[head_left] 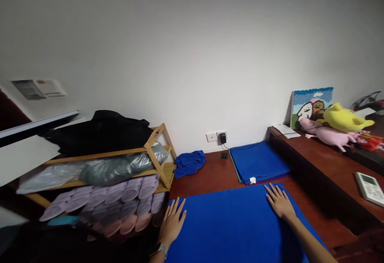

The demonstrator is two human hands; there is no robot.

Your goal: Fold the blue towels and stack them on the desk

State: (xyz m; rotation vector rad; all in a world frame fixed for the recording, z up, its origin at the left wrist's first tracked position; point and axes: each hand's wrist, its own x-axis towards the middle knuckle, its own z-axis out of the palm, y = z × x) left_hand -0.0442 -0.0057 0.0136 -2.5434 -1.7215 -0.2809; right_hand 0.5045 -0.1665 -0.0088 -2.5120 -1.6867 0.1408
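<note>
Blue cloth point(234, 223) lies flat on the floor point(216, 175), long axis left-right; left hand point(172, 221) and right hand point(279, 201), fingers spread, press its far corners.

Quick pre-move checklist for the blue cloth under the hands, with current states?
1. Left hand flat on the blue cloth, near its left edge: ok.
2. Right hand flat near the cloth's far right corner: ok.
3. Cloth lies smooth between the hands: ok.
4. Near edge of cloth: out of frame, cannot tell.
5. Folded blue stack apart from the cloth's far edge: ok.
6. Crumpled blue cloth by the wooden rack, off the work area: ok.
</note>
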